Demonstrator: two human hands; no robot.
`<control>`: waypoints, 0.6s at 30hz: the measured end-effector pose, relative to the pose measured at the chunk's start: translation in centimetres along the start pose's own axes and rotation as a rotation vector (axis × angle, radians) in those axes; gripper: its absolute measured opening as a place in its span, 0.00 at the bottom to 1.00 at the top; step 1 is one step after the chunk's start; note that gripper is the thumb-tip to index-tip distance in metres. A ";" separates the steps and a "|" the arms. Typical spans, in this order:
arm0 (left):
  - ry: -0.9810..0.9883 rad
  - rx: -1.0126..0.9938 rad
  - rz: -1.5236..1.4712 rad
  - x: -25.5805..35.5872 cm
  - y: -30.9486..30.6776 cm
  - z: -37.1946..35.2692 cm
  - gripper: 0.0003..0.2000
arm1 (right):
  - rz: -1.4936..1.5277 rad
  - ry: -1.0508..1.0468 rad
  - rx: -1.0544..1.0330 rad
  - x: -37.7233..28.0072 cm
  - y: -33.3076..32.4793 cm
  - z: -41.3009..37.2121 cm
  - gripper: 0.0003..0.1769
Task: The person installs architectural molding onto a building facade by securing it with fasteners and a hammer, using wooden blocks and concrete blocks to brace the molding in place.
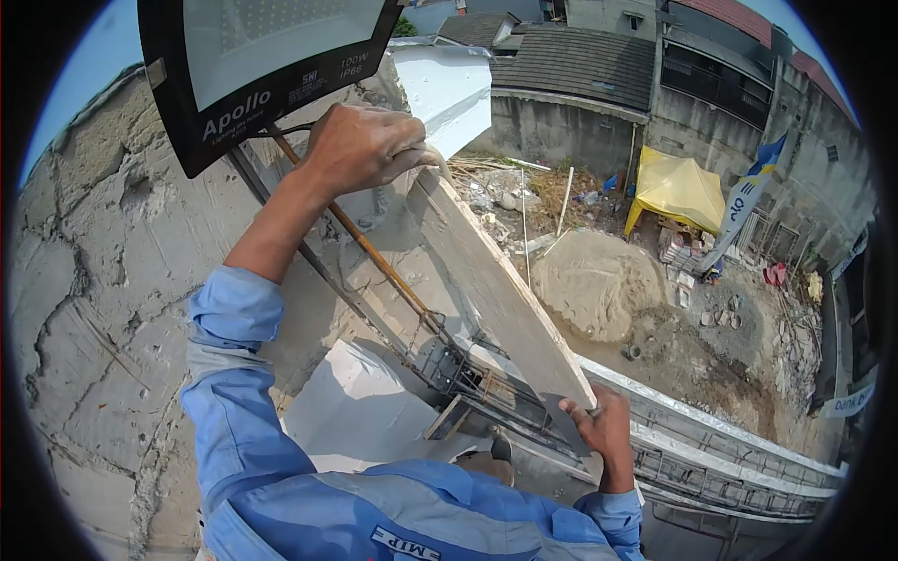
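A long, flat grey board [496,280] with a pale, rough edge slants down across the middle of the view. My left hand [365,145] is closed over its upper end, fingers curled at the top corner. Farther down, my right hand [603,425] grips the lower part, with the thumb on the broad face and the fingers around the far edge. Just above my left wrist is a black floodlight [281,65] marked Apollo. Behind the board, a rusty brown rod [374,257] runs down to a metal frame [477,383].
A rough, cracked concrete wall [112,280] fills the left side. White sheeting [351,411] lies below my left arm. Long rails [711,449] stretch right. Far below are a sand pile [599,285], a yellow canopy [678,187], rubble and a banner [739,210].
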State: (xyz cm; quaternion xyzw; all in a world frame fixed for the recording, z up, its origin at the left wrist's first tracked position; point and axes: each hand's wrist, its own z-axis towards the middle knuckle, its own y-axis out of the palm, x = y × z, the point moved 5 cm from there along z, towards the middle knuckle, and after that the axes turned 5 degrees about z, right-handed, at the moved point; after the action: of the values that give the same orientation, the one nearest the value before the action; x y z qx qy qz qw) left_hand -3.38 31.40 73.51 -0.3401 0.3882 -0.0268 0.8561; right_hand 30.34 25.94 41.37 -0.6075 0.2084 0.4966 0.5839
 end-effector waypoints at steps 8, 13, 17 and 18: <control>0.065 -0.049 0.023 0.7 -0.7 -0.3 0.12 | 0.070 0.008 0.000 -1.9 0.3 0.4 0.19; 0.103 -0.035 0.047 1.3 -0.9 0.0 0.12 | 0.051 -0.024 -0.002 -2.5 0.5 0.1 0.18; 0.103 -0.087 0.102 1.9 -1.4 -0.2 0.13 | 0.005 0.025 0.000 -2.9 0.5 0.3 0.18; 0.096 -0.096 0.069 2.2 -1.0 -0.6 0.13 | 0.008 0.044 0.013 -2.9 0.3 0.1 0.18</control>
State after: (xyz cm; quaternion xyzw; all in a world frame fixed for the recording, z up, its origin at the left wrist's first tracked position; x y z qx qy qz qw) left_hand -2.01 29.62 72.41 -0.3655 0.4411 0.0054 0.8196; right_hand 28.77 25.04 43.70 -0.6135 0.2268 0.4842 0.5811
